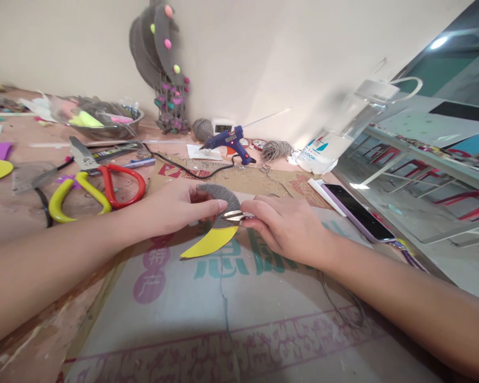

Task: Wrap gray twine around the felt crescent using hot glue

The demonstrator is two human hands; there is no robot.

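In the head view, my left hand [183, 205] pinches a crescent-shaped piece. Its upper part is wrapped in grey yarn [219, 194], while its lower tip shows bare yellow [209, 243]. My right hand [287, 223] is closed on a small shiny metal tool [233, 215] with narrow tips. Those tips point left and lie against the wrapped part near my left thumb. The rest of the tool is hidden in my fingers, so its kind is unclear. A loose strand of grey yarn [343, 314] trails under my right forearm.
Red-and-yellow-handled scissors [122, 186] lie at left. A blue hot glue gun [229, 142] stands behind my hands, beside a grey yarn bundle [277, 150]. At right are a phone [357, 210] and a bottle [335, 130]. A bowl of supplies [104, 125] sits back left.
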